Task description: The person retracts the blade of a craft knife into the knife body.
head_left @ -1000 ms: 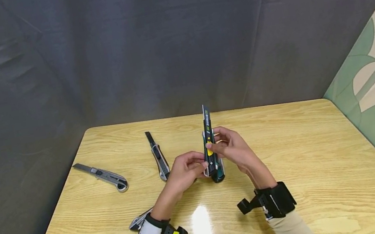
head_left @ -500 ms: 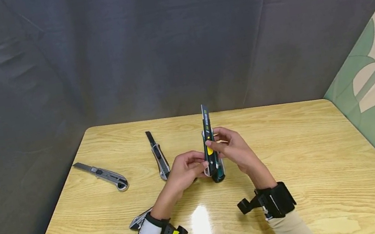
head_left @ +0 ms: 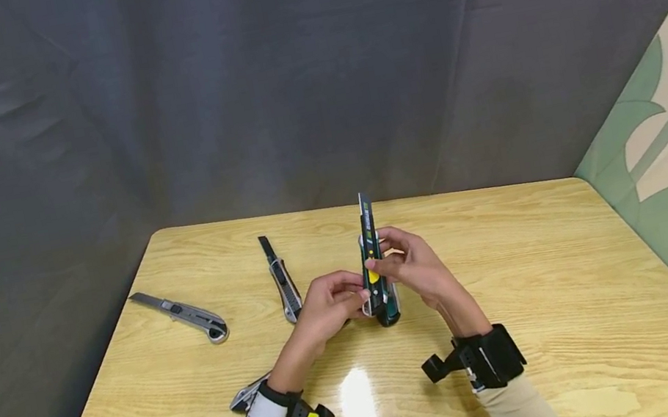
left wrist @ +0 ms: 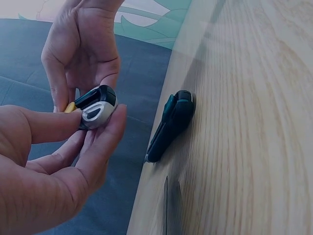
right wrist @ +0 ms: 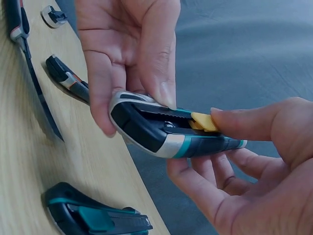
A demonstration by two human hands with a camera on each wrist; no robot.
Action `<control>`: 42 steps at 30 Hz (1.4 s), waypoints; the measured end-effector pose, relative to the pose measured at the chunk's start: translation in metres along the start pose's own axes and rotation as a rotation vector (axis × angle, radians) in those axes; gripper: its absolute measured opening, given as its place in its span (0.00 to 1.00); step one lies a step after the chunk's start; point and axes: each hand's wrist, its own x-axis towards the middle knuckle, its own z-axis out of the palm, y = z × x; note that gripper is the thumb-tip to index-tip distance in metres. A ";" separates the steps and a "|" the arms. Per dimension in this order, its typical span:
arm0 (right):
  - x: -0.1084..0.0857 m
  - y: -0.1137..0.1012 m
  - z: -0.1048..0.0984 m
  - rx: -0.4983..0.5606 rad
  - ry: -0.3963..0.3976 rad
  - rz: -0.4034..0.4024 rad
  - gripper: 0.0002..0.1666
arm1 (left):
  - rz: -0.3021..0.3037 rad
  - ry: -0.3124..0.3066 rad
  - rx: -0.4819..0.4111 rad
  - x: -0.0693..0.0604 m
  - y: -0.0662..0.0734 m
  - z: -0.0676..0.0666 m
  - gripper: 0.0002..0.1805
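Above the middle of the table, both hands hold a black, teal and silver snap-off utility knife [head_left: 369, 241], its blade pointing away. My left hand [head_left: 327, 306] pinches the knife's rear end between thumb and fingers. The right hand [head_left: 419, 266] grips it from the other side, fingers behind the body. Its thumb presses on the yellow slider [right wrist: 204, 122], as the right wrist view shows. In the left wrist view the silver and black butt [left wrist: 100, 113] faces the camera. Beneath lies a second utility knife [right wrist: 100, 218], teal and black, partly covered in the head view.
To the left lie a grey utility knife [head_left: 191, 319] with its blade out and another silver and black one [head_left: 285, 284], also extended. A further knife [head_left: 245, 397] is partly under the left wrist. A dark curtain [head_left: 311, 78] hangs behind the wooden table [head_left: 576, 285].
The right thumb and yellow slider have shifted slightly toward the body, and the blade tip sits a little lower. The left hand keeps its place; the knives on the table have not moved.
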 end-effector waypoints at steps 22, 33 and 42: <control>-0.002 -0.004 0.002 -0.057 0.020 0.049 0.23 | -0.009 0.027 -0.009 0.001 0.004 -0.001 0.10; -0.002 -0.004 0.001 -0.012 -0.022 0.045 0.27 | -0.010 0.039 -0.006 0.000 0.004 -0.002 0.10; -0.001 -0.003 0.001 -0.011 -0.051 0.045 0.31 | -0.002 0.030 -0.015 -0.001 0.006 -0.005 0.11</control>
